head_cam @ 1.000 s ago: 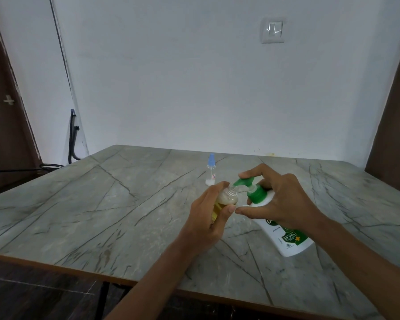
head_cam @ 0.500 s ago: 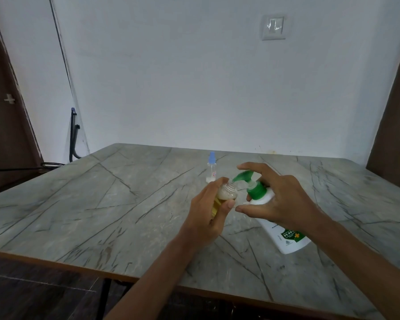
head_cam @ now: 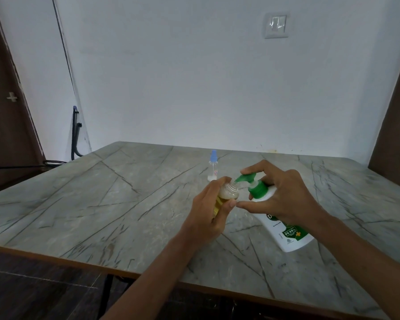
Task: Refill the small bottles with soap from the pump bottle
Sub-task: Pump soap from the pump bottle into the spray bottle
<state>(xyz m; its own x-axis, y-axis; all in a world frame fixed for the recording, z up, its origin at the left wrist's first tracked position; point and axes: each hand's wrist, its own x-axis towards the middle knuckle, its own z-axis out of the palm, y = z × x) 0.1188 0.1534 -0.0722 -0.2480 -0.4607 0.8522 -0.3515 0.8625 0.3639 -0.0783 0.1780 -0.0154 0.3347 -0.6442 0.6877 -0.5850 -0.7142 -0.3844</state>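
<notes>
My left hand (head_cam: 208,213) grips a small clear bottle (head_cam: 228,194) with yellowish liquid inside and an open neck, tilted toward the pump. My right hand (head_cam: 284,195) wraps the white pump bottle (head_cam: 284,232), which leans on the table, with a finger over its green pump head (head_cam: 246,177). The green spout sits right at the small bottle's open mouth. A second small clear bottle (head_cam: 213,166) with a blue cap stands upright farther back on the table.
The grey marble-patterned table (head_cam: 102,204) has its near edge running across the bottom of the view. A white wall with a switch plate (head_cam: 276,25) stands behind. Dark doors flank both sides, and a black bar (head_cam: 74,135) leans at the left.
The pump head has risen a little under my right hand's finger. Both hands and the bottles stay in nearly the same place.
</notes>
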